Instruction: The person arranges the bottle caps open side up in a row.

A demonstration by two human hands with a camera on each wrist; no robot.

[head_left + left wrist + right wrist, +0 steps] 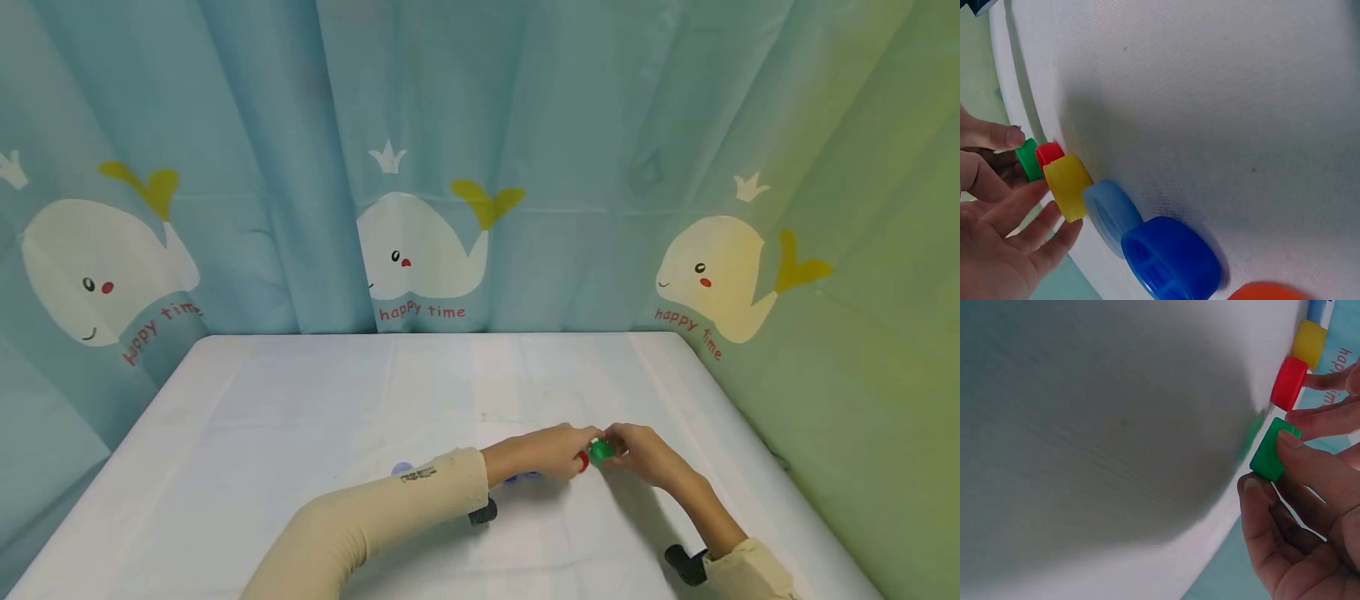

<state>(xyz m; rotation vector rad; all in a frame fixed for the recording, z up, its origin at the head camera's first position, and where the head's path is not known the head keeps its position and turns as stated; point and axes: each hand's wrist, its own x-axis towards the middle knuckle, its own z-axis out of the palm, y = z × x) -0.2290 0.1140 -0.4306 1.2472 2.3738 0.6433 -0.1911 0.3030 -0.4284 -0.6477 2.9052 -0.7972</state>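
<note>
Several coloured bottle caps stand on edge in a row on the white table. At the row's right end, my right hand [647, 454] pinches a green bottle cap [1267, 453] between thumb and fingers, just above its shadow. Beside it is a red cap [1289, 383], then a yellow cap [1067, 187]. My left hand [551, 450] reaches over the row, its extended fingers at the red and yellow caps. Farther along, the left wrist view shows a light blue cap [1113, 219], a dark blue cap [1172, 262] and part of an orange cap [1266, 292].
A pale violet round piece [402, 468] lies behind my left sleeve [397, 508], which hides part of the row in the head view. The white table [300, 400] is bordered by a whale-print curtain [570, 167]. Black wrist cameras [686, 565] hang below both forearms.
</note>
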